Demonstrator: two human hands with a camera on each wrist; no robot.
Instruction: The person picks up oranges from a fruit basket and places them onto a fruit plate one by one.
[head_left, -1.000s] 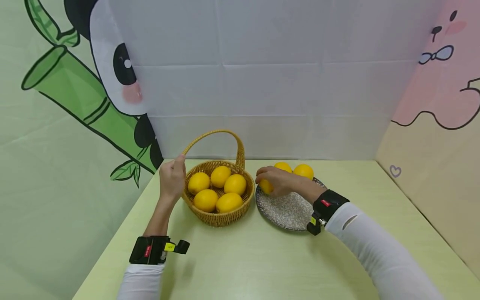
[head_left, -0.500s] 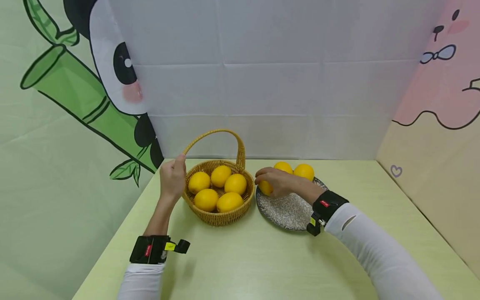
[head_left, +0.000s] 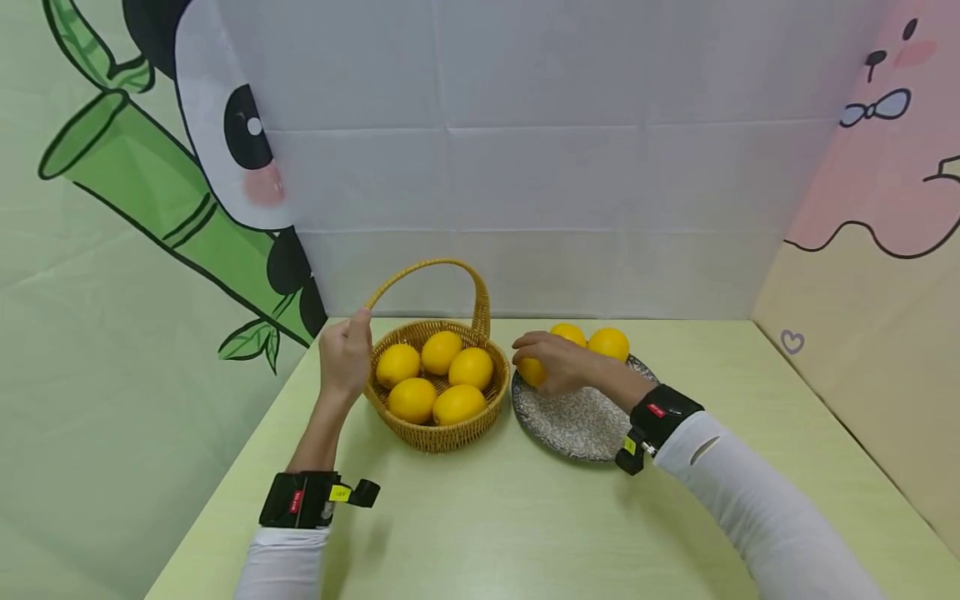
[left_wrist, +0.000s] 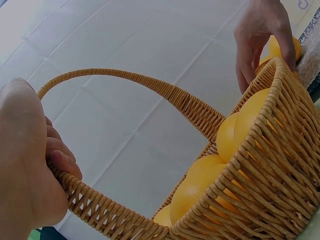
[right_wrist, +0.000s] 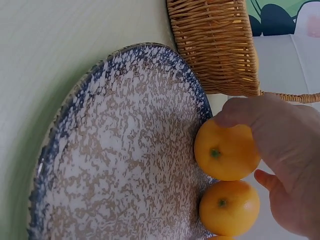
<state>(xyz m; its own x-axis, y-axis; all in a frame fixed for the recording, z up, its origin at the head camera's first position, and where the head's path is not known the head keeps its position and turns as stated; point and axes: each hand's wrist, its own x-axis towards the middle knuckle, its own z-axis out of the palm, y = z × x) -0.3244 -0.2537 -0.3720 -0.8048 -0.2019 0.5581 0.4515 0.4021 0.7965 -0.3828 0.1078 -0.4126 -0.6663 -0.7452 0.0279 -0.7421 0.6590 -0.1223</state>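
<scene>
My left hand (head_left: 345, 354) grips the arched handle (left_wrist: 192, 107) of a wicker basket (head_left: 442, 438), with its fingers curled round one side. Several yellow lemons (head_left: 441, 353) lie inside the basket. To the right, my right hand (head_left: 558, 362) reaches over the far left part of a speckled plate (head_left: 573, 425). Its thumb and fingers hold a lemon (right_wrist: 227, 152) near the plate's rim, and the green stem end shows in the right wrist view. Two more lemons (head_left: 608, 343) sit at the plate's far side, partly behind the hand.
Basket and plate stand close side by side on a pale green table (head_left: 480, 517). Behind them hangs a whitish cloth backdrop (head_left: 540, 183), with cartoon-printed cloth on both sides. Each wrist wears a black strap (head_left: 300, 500) with a small camera.
My right wrist has shifted very slightly to the right while its fingers stay at the same lemon. The left hand, basket and plate show no visible movement.
</scene>
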